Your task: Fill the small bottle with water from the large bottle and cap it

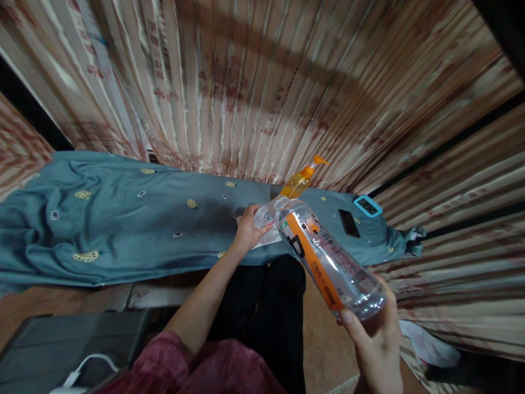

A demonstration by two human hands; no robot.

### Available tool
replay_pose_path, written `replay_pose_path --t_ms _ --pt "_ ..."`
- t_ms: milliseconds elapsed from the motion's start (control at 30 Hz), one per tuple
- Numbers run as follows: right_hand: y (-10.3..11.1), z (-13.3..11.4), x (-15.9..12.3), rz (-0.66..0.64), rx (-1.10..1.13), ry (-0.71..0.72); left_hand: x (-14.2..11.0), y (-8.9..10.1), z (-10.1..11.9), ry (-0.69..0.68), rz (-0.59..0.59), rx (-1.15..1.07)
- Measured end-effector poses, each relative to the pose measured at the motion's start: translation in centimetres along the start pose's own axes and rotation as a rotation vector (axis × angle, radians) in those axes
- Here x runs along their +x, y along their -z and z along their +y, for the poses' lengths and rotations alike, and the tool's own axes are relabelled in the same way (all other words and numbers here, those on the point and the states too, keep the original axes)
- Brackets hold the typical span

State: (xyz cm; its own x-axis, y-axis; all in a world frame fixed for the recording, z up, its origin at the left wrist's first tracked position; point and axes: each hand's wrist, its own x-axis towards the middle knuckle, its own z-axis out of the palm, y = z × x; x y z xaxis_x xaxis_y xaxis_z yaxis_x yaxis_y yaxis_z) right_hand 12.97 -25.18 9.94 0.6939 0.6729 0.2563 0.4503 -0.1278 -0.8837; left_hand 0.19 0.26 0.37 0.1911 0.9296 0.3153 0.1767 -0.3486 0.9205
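My right hand [371,325] grips the base of a large clear plastic bottle [328,257] with an orange and black label. The bottle is tilted, its neck end up and to the left. My left hand [249,227] is closed around a small clear plastic bottle [268,212], whose end meets or nearly meets the large bottle's neck end. Whether they touch I cannot tell. Just behind them is a pump bottle [297,183] of yellow-orange liquid with an orange pump head. A white sheet [268,236], perhaps paper, lies under my left hand.
A teal cloth with pineapple prints [135,224] covers the long surface ahead. A dark phone [349,223] and a blue-framed digital display [368,206] lie at its right. Pleated curtains [246,82] hang behind. A dark grey case [77,350] with a white cable [92,361] sits lower left.
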Motion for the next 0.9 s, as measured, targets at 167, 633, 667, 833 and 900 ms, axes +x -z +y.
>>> replay_pose_path --t_ms 167,633,667,833,900 --pt "-0.46 -0.57 -0.22 0.024 0.009 -0.019 0.01 0.06 0.19 -0.002 0.006 0.004" --pt "-0.3 0.22 -0.44 0.023 -0.021 0.003 -0.09 0.16 0.39 0.002 -0.014 0.026" --pt "-0.35 0.21 -0.48 0.024 -0.02 -0.001 -0.12 0.2 0.45 0.001 -0.017 0.028" --pt "-0.67 -0.1 -0.64 0.043 -0.004 -0.021 -0.23 0.37 0.76 0.003 -0.035 0.054" --pt "-0.76 -0.2 -0.74 0.043 0.007 -0.021 -0.25 0.37 0.77 0.002 -0.037 0.06"
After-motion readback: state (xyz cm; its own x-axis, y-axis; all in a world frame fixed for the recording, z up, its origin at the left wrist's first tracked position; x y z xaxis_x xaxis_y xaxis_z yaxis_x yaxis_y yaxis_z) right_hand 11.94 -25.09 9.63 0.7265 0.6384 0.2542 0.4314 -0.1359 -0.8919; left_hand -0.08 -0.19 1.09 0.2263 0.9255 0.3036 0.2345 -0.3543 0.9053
